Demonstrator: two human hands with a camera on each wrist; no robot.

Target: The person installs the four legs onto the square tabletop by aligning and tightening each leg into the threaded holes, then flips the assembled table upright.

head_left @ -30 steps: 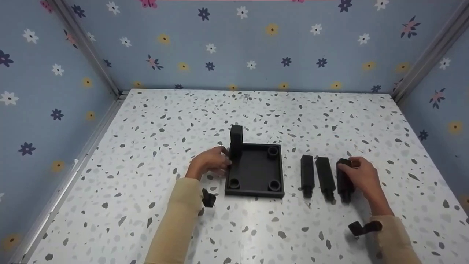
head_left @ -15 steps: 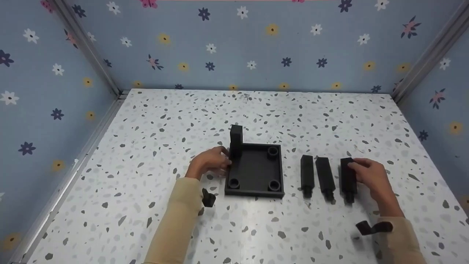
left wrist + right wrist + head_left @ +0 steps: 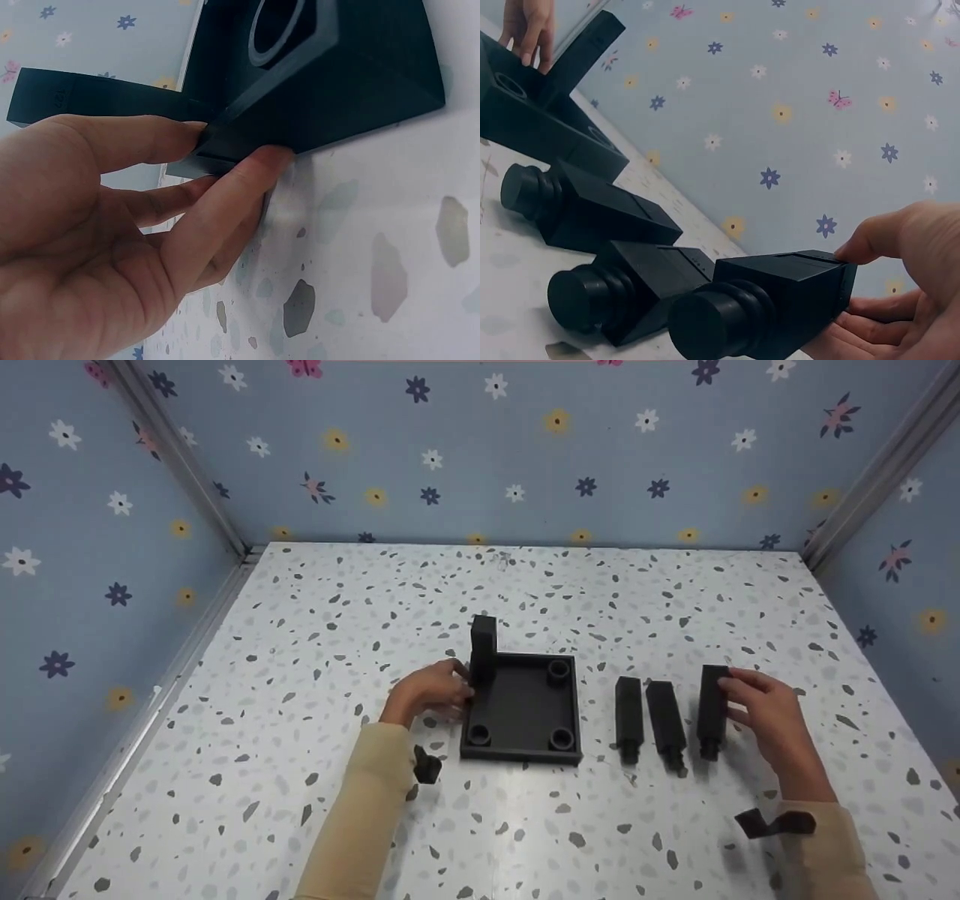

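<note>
A square black tray (image 3: pixel 525 705) with round sockets in three corners lies on the table, and a black post (image 3: pixel 484 645) stands upright in its far left corner. My left hand (image 3: pixel 435 688) holds the tray's left side; in the left wrist view its thumb and fingers (image 3: pixel 225 202) touch the tray wall (image 3: pixel 352 90). At the right, my right hand (image 3: pixel 765 709) pinches the wide end of a black leg (image 3: pixel 712 709), whose round peg (image 3: pixel 712 322) points away from the hand in the right wrist view. Two more legs lie between: one (image 3: pixel 629 712), another (image 3: pixel 666 720).
A speckled white tabletop (image 3: pixel 375 607) carries everything. Blue flowered panels (image 3: pixel 510 450) rise behind and at both sides, with metal edge strips at the corners. Black wrist mounts (image 3: pixel 776 823) stick out from both sleeves.
My right hand has shifted right and then a little away from me, carrying the rightmost leg apart from the other two. The left hand and the tray stay where they were.
</note>
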